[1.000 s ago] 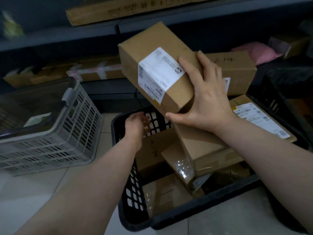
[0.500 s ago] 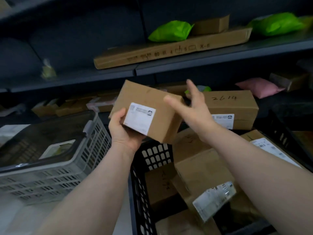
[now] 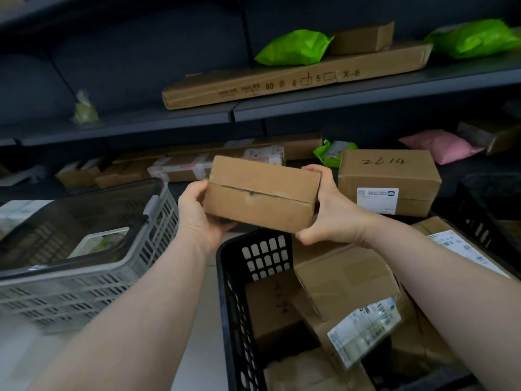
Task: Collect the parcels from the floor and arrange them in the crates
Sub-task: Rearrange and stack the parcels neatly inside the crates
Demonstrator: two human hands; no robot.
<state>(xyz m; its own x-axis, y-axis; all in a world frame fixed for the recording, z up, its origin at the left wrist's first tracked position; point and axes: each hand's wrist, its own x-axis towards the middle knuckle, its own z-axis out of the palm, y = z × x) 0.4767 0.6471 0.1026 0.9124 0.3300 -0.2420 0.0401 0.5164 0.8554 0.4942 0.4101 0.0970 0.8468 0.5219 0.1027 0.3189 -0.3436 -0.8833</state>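
Head view: both hands [image 3: 203, 213] around box [image 3: 260, 194]

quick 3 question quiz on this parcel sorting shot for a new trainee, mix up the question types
1. True or false: the cardboard box is held by both the left hand and the right hand.
2. Which crate is piled with brown parcels? A) the grey crate B) the black crate C) neither
3. Fill in: the number handwritten on the box on the lower shelf reads ____.

Key
1. True: one hand grips each end, above the black crate.
2. B: the grey crate shows only a dark cover with a pale window.
3. 2614
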